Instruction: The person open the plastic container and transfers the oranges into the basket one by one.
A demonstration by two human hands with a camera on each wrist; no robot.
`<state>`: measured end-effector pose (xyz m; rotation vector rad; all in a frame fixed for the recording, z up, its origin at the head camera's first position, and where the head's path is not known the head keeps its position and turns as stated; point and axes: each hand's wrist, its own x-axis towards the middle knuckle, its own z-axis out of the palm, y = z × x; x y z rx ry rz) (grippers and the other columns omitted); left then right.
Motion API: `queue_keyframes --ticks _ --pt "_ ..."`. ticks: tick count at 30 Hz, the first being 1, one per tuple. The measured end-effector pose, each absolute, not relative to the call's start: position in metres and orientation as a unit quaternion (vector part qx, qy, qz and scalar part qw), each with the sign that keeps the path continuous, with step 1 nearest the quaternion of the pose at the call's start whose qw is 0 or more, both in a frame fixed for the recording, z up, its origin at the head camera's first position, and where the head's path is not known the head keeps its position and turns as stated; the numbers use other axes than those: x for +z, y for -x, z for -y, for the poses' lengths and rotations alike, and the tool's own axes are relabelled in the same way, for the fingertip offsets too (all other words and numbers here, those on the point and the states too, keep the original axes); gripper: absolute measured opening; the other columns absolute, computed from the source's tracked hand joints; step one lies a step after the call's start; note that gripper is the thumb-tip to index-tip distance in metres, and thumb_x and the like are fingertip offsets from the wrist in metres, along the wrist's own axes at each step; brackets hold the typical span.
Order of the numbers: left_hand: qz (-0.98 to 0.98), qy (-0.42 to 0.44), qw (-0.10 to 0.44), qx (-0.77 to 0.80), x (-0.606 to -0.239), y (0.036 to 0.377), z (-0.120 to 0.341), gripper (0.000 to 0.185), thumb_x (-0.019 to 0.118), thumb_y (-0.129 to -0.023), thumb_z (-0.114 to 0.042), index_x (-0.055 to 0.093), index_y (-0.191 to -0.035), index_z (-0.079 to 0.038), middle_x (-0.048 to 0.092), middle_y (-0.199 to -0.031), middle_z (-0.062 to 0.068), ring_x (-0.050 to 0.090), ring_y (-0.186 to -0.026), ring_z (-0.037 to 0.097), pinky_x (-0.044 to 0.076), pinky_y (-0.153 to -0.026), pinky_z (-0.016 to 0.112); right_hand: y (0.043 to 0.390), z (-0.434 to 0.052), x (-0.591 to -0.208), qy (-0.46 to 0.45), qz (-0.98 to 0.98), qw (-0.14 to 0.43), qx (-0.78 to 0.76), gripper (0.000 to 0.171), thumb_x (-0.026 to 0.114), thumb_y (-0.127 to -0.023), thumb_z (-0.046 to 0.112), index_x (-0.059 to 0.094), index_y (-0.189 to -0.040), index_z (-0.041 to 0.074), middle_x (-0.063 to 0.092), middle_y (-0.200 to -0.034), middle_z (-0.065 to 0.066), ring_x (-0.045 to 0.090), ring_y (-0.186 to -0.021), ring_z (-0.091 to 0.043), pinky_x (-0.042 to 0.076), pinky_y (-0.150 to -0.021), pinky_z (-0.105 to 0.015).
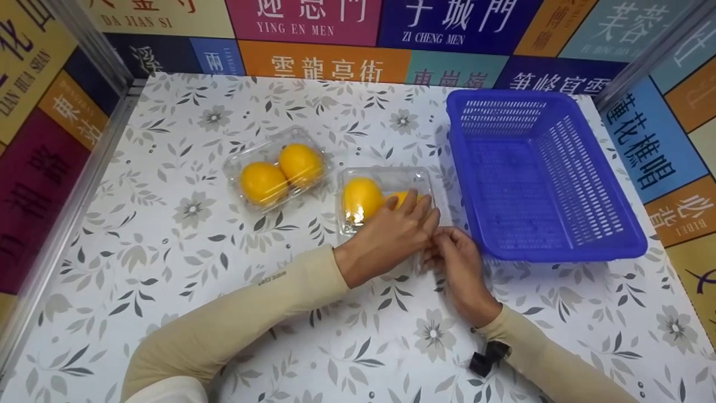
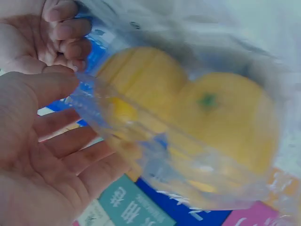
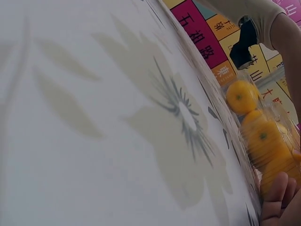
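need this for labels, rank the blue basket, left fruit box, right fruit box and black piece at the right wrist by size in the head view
1. Blue basket
2. Left fruit box and right fruit box: too alike to rank, and the left hand partly covers the right one
3. Black piece

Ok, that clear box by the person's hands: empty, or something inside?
Not empty: the clear box holds two yellow-orange fruits, seen through its plastic in the left wrist view.
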<state>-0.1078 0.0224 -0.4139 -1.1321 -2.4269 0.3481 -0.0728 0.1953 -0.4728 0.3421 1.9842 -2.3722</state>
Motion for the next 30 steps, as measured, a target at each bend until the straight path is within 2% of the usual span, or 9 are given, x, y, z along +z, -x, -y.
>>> queue_keyframes --ticks 5,11,20,30 --pt "0.878 0.409 0.232 0.090 -0.420 0.112 -0.009 0.033 0.053 -0.107 -0.010 0.066 -0.137 -0.012 0.067 -0.142 0.014 0.064 -0.129 0.033 0.060 -0.105 0.051 0.072 -0.195 -0.473 -0.106 -0.627 0.019 -0.772 0.013 0.051 -0.111 0.002 0.061 -0.109 -0.008 0.066 -0.089 -0.014 0.064 -0.070 -0.018 0.059 -0.057 -0.028" --pt "0.889 0.404 0.214 0.016 -0.425 0.116 0.002 0.034 0.056 -0.103 -0.009 0.062 -0.137 -0.009 0.064 -0.135 0.017 0.062 -0.121 0.036 0.058 -0.105 0.057 0.072 -0.196 -0.472 -0.106 -0.628 0.026 -0.771 0.013 0.053 -0.112 0.003 0.059 -0.110 -0.008 0.065 -0.092 -0.013 0.063 -0.072 -0.019 0.059 -0.059 -0.028" --pt "0.906 0.381 0.186 -0.001 -0.429 0.114 0.011 0.040 0.055 -0.108 -0.021 0.059 -0.145 -0.007 0.058 -0.150 0.022 0.056 -0.140 0.042 0.051 -0.115 0.064 0.072 -0.196 -0.471 -0.113 -0.625 0.029 -0.772 0.011 0.055 -0.111 0.004 0.060 -0.109 -0.005 0.065 -0.093 -0.015 0.063 -0.073 -0.019 0.059 -0.060 -0.028" --pt "0.908 0.370 0.199 0.001 -0.433 0.112 0.017 0.043 0.055 -0.111 -0.031 0.060 -0.146 -0.007 0.058 -0.154 0.021 0.055 -0.144 0.043 0.049 -0.116 0.065 0.071 -0.196 -0.472 -0.107 -0.626 0.030 -0.772 0.014 0.054 -0.112 0.005 0.059 -0.111 -0.008 0.065 -0.093 -0.014 0.063 -0.074 -0.019 0.059 -0.061 -0.028"
